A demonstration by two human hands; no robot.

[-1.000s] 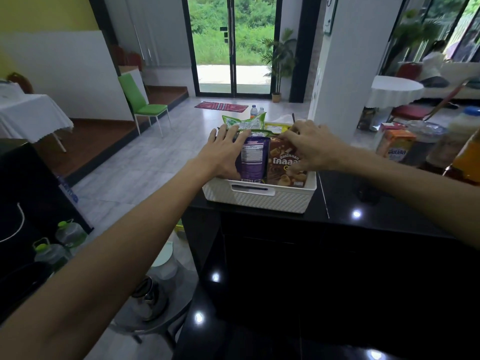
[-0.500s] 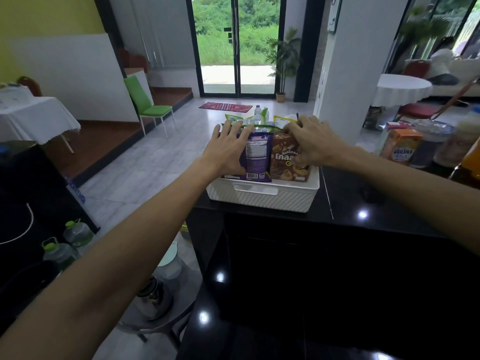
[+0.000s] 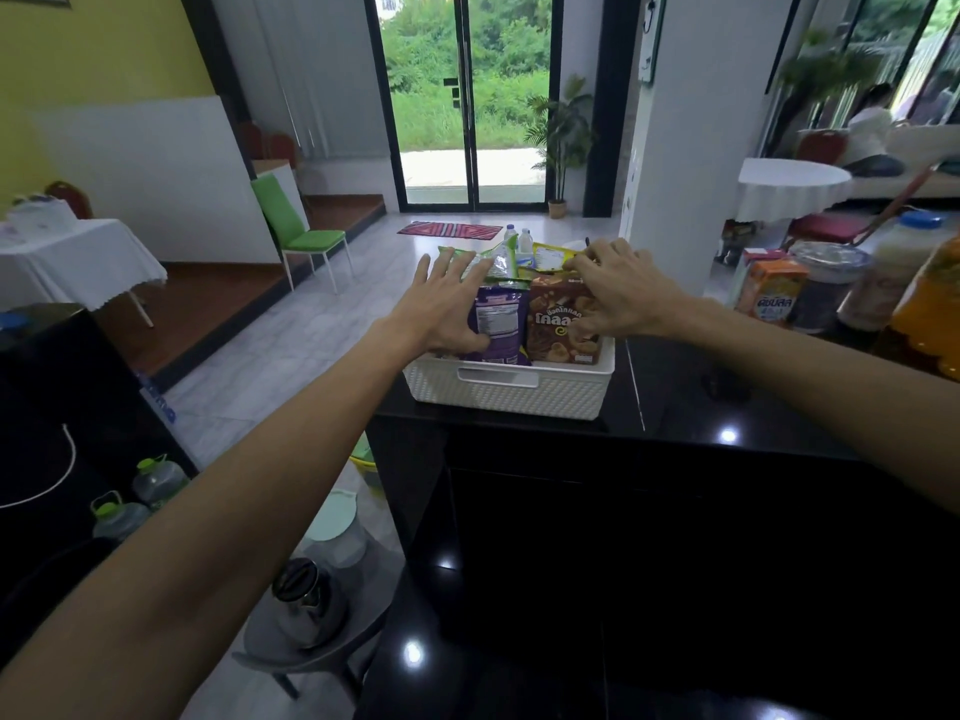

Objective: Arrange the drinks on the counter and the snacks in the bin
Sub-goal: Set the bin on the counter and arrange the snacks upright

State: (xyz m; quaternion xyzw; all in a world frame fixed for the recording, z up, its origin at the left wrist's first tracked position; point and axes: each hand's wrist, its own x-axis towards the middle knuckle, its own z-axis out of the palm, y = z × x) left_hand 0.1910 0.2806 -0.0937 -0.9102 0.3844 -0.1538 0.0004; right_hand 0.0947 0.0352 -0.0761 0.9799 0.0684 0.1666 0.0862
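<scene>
Glossy black counter (image 3: 675,459), white bin (image 3: 509,394) at far edge, tiled floor (image 3: 291,345) beyond; left hand (image 3: 447,309) fingers spread on purple bag (image 3: 501,324), right hand (image 3: 623,293) fingers curled on brown snack pack (image 3: 550,324)

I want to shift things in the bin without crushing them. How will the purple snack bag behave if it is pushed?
The purple snack bag looks like thin, puffy foil, so it would probably crumple rather than slide stiffly. It seems light for its size. Standing upright in the white bin beside the brown box, it would likely lean.

Yellow wall (image 3: 93,49), green chair (image 3: 298,228), glass doors (image 3: 470,96)
</scene>
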